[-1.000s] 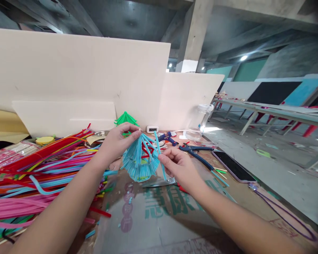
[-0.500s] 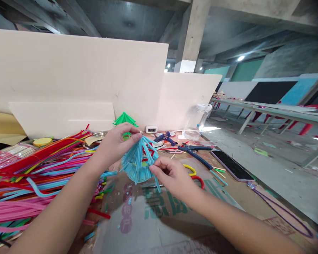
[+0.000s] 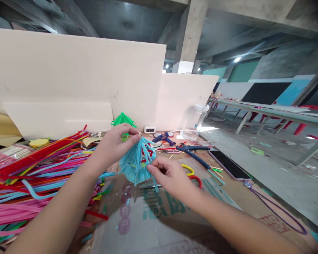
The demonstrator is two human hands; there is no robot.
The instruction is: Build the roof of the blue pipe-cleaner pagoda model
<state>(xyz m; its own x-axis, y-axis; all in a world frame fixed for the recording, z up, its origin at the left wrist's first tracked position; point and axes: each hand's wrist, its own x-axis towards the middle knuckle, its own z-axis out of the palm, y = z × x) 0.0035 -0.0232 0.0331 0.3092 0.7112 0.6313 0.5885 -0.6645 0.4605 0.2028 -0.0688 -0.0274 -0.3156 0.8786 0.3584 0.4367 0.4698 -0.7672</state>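
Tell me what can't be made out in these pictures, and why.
All in the head view:
Middle of the scissors: hidden behind the right hand.
Lower part of the green model: partly behind the left hand.
Far side of the blue model: turned away from the camera.
Digits on the white clock: too small to read surely.
Pink strips: cut off by the left edge.

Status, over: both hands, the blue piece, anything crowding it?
Left hand pinching peak of blue cone. Right hand holding blue strip at its side. Cone peak up. Scissors close, partly hidden by right hand.
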